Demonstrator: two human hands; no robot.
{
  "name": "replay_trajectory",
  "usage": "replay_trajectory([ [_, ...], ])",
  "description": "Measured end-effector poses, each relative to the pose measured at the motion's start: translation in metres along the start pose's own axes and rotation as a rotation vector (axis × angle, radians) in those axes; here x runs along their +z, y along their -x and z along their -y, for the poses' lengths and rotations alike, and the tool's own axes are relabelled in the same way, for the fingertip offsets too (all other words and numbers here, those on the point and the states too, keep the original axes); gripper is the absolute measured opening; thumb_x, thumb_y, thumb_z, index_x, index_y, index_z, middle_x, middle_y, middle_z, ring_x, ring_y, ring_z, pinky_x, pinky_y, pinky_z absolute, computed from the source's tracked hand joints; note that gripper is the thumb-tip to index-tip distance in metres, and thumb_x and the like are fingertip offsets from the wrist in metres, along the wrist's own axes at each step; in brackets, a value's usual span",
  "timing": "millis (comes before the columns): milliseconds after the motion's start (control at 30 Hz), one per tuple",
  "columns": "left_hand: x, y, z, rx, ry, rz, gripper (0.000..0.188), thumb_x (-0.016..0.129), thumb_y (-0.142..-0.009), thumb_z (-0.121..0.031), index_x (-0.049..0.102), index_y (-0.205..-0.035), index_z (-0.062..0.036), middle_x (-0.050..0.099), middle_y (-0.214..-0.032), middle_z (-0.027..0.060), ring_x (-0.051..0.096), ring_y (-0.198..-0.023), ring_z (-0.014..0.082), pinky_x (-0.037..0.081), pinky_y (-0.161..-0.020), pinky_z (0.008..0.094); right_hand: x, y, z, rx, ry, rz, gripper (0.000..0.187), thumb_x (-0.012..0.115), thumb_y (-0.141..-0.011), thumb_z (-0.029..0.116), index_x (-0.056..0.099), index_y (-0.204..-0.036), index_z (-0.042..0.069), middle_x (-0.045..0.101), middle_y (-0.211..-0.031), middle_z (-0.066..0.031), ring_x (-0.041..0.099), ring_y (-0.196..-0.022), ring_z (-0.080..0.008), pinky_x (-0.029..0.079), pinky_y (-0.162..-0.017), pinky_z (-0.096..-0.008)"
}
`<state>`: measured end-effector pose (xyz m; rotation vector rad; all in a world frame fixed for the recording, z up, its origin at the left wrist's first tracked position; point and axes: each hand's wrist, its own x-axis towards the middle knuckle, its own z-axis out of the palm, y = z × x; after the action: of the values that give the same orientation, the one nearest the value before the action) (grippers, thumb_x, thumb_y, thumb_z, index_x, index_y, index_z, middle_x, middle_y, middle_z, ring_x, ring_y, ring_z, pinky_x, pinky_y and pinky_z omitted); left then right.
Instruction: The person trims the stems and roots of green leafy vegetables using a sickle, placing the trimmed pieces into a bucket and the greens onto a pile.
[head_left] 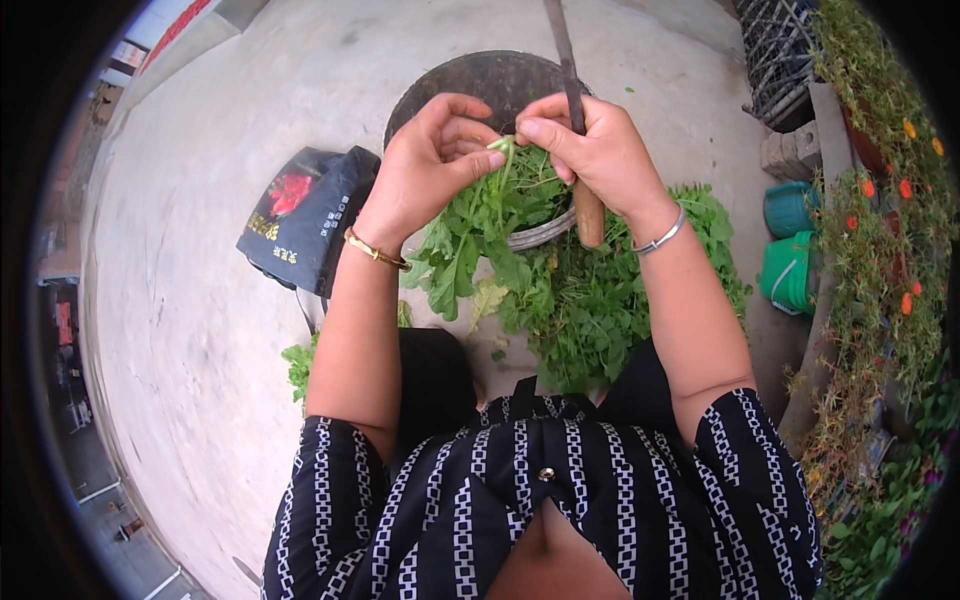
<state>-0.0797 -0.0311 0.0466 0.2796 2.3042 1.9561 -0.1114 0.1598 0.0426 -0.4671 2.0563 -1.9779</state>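
Note:
My left hand pinches the stem end of a leafy green plant whose leaves hang down below it. My right hand grips a knife with a wooden handle and a long blade pointing away from me, and its fingers also touch the stem top. Both hands meet above a round dark basin on the concrete ground. A pile of loose greens lies under my right forearm.
A black printed bag lies on the concrete to the left. Green plastic pots, bricks and a wire crate stand at right beside a bed of flowering plants. More greens lie by my left elbow.

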Motion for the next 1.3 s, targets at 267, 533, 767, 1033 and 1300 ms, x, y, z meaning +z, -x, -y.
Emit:
replay_trajectory([
  [267, -0.005, 0.008, 0.002, 0.318, -0.083, -0.19, 0.038, 0.066, -0.08, -0.001, 0.048, -0.114, 0.0003, 0.06, -0.109, 0.0104, 0.057, -0.104, 0.0169, 0.045, -0.091, 0.0276, 0.003, 0.01, 0.014, -0.045, -0.088, -0.035, 0.019, 0.068, -0.081, 0.018, 0.065, -0.089, 0.0, 0.057, -0.067, 0.002, 0.048, -0.052, -0.0057, 0.04, -0.048, -0.02],
  [533, -0.015, 0.019, 0.007, 0.298, -0.026, -0.375, 0.03, 0.067, -0.082, -0.01, 0.057, -0.11, -0.0016, 0.061, -0.111, 0.007, 0.056, -0.104, 0.015, 0.044, -0.091, 0.0287, -0.021, 0.012, 0.009, -0.086, -0.186, -0.264, 0.017, 0.068, -0.081, 0.014, 0.063, -0.088, -0.002, 0.06, -0.07, -0.0021, 0.047, -0.052, -0.0054, 0.039, -0.046, -0.0206],
  [767, 0.005, 0.026, -0.011, 0.54, -0.514, -0.273, 0.048, 0.071, -0.078, -0.015, 0.054, -0.121, -0.0053, 0.059, -0.116, 0.0093, 0.054, -0.109, 0.0165, 0.041, -0.094, 0.0294, 0.021, 0.019, 0.042, -0.173, -0.166, -0.09, 0.019, 0.068, -0.082, 0.014, 0.062, -0.091, -0.002, 0.059, -0.071, -0.0016, 0.047, -0.053, -0.0049, 0.039, -0.047, -0.0189],
  [1033, -0.13, 0.156, -0.024, 0.365, -0.56, -0.623, 0.028, 0.067, -0.083, -0.012, 0.063, -0.11, -0.0069, 0.066, -0.099, 0.0016, 0.059, -0.087, 0.0076, 0.049, -0.076, 0.0227, 0.148, 0.01, 0.076, -0.254, -0.077, 0.198, 0.024, 0.065, -0.084, 0.017, 0.063, -0.102, 0.0, 0.06, -0.079, -0.0025, 0.045, -0.054, -0.0037, 0.039, -0.049, -0.0179],
  [1300, -0.2, 0.375, 0.054, -0.127, -1.05, -0.794, 0.03, 0.066, -0.079, -0.013, 0.063, -0.109, -0.0152, 0.062, -0.093, 0.0046, 0.062, -0.079, 0.021, 0.05, -0.072, 0.0297, 0.329, 0.024, 0.032, -0.276, 0.193, 0.594, 0.02, 0.061, -0.087, 0.016, 0.065, -0.102, 0.003, 0.065, -0.084, -0.0027, 0.045, -0.054, -0.003, 0.039, -0.049, -0.0178],
])
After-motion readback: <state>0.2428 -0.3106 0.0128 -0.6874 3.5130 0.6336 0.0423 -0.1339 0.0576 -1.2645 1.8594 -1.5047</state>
